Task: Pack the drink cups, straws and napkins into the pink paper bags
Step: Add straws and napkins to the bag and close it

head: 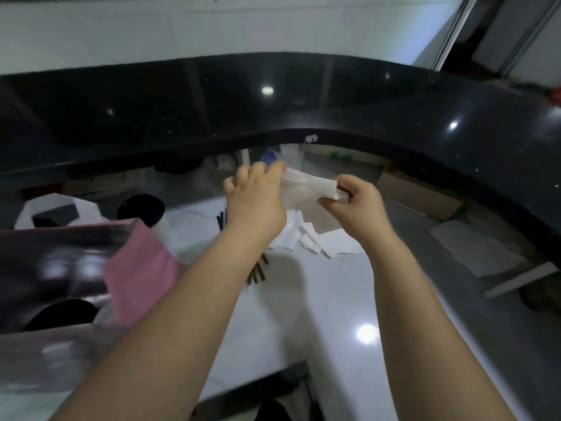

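Below, a glossy white counter [349,299] is seen, with ceiling lights mirrored in it. Along its far side a raised black ledge [303,101] curves from left to right, speckled and shiny, and a pale wall [212,25] is seen beyond that.

One napkin [303,186] is held in the air above the far middle of the counter, stretched between two hands. Its left end is pinched by the left hand [255,205], thumb against curled fingers. Its right end is pinched by the right hand [358,205], the fingers folded in on the paper. Whether a single sheet or several are held cannot be told.

Under the hands a loose pile of napkins [306,241] lies on the counter. Dark straws [258,273] lie just left of the pile, partly covered by the left forearm, so they cannot be counted.

One pink paper bag [142,262] stands open at the near left, blurred. Two black lids can be counted: one black lid [141,208] beyond the bag, and one dark lid [60,311] low inside it.
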Available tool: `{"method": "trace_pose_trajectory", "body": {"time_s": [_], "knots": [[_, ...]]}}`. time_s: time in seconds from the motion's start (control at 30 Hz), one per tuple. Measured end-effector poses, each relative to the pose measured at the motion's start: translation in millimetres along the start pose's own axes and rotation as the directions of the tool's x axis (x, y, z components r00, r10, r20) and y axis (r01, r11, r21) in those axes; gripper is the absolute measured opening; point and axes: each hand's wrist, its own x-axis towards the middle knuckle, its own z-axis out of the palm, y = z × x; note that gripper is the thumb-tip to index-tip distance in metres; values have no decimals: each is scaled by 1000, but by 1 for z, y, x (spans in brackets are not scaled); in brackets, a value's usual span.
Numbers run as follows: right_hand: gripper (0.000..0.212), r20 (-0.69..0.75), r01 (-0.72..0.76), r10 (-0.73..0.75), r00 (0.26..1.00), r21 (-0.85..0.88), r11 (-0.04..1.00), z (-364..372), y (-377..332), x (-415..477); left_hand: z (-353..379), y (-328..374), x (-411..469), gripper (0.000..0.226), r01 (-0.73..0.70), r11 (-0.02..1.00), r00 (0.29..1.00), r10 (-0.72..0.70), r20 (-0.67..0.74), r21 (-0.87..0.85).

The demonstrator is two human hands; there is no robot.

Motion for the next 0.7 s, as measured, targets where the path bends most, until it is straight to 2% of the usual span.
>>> {"method": "trace_pose_trajectory", "body": {"time_s": [0.17,0.37,0.5,0.63,0.7], "knots": [[12,10,78,-77,997,-37,996,16,-85,-24,-76,-42,-28,62,51,999,997,-50,-64,18],[12,26,129,-129,991,-36,991,73,-169,-52,-138,-150,-71,55,60,996,990,-68,-126,-65],[15,69,167,-172,983,78,983,119,-215,-79,-159,-234,-107,45,102,983,979,-127,-162,-154],[23,158,158,-191,969,199,967,165,-246,-106,-164,-310,-140,31,142,921,983,-173,-54,-363],[22,221,148,-191,956,198,969,186,-255,-117,-160,-337,-151,30,147,909,989,-145,36,-390]]}}
